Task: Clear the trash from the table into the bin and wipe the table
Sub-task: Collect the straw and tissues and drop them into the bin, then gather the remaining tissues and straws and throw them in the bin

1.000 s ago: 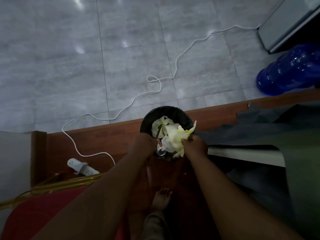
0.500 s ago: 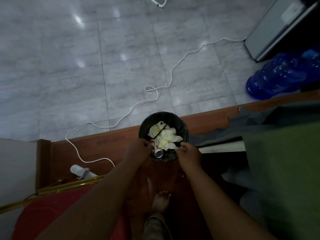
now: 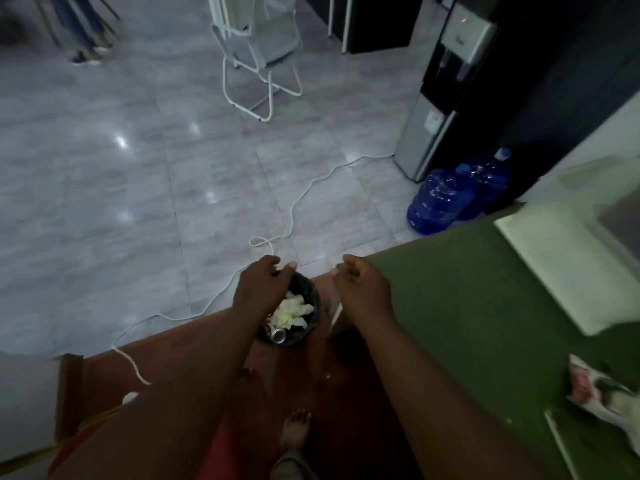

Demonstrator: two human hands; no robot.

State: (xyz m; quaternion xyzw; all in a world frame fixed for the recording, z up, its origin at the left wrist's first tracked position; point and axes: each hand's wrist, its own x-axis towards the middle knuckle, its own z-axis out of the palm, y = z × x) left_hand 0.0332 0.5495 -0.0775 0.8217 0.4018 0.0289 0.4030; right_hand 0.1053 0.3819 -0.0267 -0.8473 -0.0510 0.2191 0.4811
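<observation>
Paper [image 3: 292,308], can [image 3: 278,336] in bin [image 3: 310,325]. Left hand [image 3: 261,287], right hand [image 3: 362,289] above, fingers loose, empty. Wrapper [image 3: 588,386] on table [image 3: 467,306], near right; wiping seemingly undone.

Two blue water jugs [image 3: 438,199] at two o'clock; one water dispenser [image 3: 440,98] at one; one white folding chair [image 3: 263,53] at twelve; one black bin [image 3: 313,306] at six, one drink can [image 3: 278,336] inside; one white cable [image 3: 294,209].

No legible text for you here: water dispenser [image 3: 464,39] badge and bench packet [image 3: 585,382] print, both too blurred to read.
</observation>
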